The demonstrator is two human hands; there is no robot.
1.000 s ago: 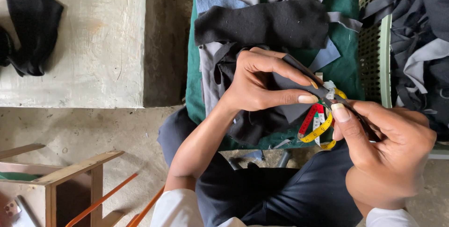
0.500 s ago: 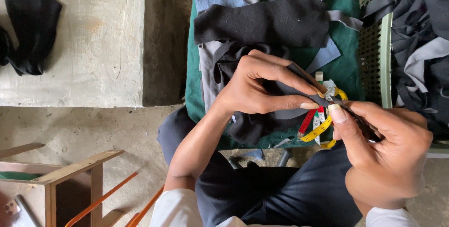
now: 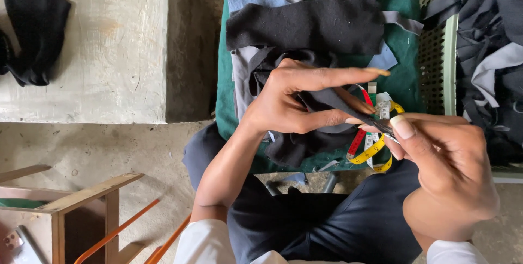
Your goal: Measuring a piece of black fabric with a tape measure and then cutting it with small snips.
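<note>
Left hand (image 3: 294, 103) fingers newly outstretched

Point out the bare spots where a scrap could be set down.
Free: the concrete block top, between the black cloth at its left edge and the green mat; also the floor before the wooden stool. Crowded: the mat under fabric scraps, and the full basket.

My one head view, looking steeply down, close above my left hand (image 3: 289, 103) and right hand (image 3: 441, 171), lap beneath them.
</note>
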